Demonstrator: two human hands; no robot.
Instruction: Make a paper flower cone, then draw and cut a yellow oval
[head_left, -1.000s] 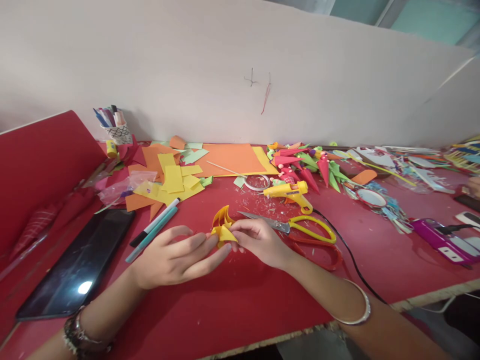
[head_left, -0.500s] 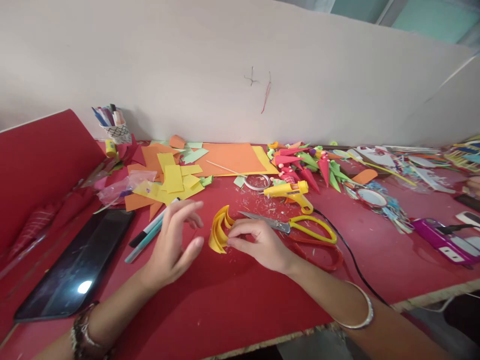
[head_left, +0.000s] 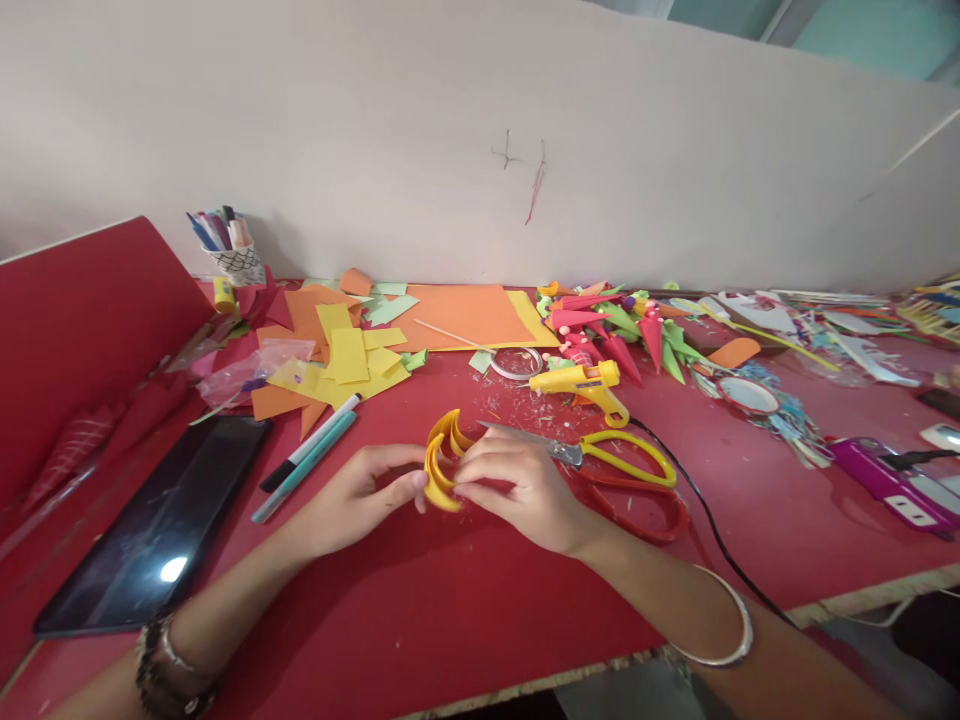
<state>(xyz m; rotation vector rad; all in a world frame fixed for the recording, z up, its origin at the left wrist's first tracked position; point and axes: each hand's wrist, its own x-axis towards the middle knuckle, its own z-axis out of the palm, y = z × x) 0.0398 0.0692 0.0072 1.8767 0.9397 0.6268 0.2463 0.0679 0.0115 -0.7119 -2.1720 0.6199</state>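
Several curled yellow paper pieces (head_left: pixel 439 468) are between my hands, above the red tabletop (head_left: pixel 420 610). My left hand (head_left: pixel 375 495) pinches their left edge between thumb and fingers. From the other side, my right hand (head_left: pixel 517 485) holds the pieces with its thumb and fingertips closed together; the exact grip point is partly hidden. Scissors (head_left: pixel 630 455) with yellow and red handles lie just beyond my right hand, their blades partly behind it. Behind them rests a yellow glue gun (head_left: pixel 585 385) with a black cord. Two markers (head_left: pixel 315 445) lie left of my left hand.
A dark phone (head_left: pixel 150 530) lies at the left. Coloured paper sheets (head_left: pixel 352 360) are piled behind my left hand. Small paper cones (head_left: pixel 600 325) are heaped near the wall. At the right are a purple power strip (head_left: pixel 885 480) and strips of craft material (head_left: pixel 802 420).
My left hand has moved right and down from its raised, spread pose and closed on the yellow paper pieces. My right hand has stayed nearly in place, holding them.
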